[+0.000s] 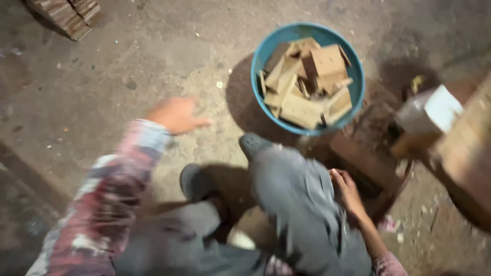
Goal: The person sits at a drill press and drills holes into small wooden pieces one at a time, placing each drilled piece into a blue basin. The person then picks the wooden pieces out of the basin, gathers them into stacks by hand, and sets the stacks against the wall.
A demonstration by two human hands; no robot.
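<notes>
My left hand [176, 115] is stretched out over the bare concrete floor [128, 66], blurred, with fingers apart and nothing in it. My right hand [347, 190] rests flat on my right leg in grey trousers [296, 199], holding nothing. A round blue tub [262, 53] full of several cut wooden blocks [327, 61] stands on the floor just ahead of my right shoe [254, 144]. My left shoe [193, 181] is set further back.
A stack of wooden pieces [69, 15] lies at the top left corner. At the right stand a brown wooden stool or bench [365, 158], a white block [432, 110] and a large wooden piece [468, 148]. Sawdust and chips litter the floor.
</notes>
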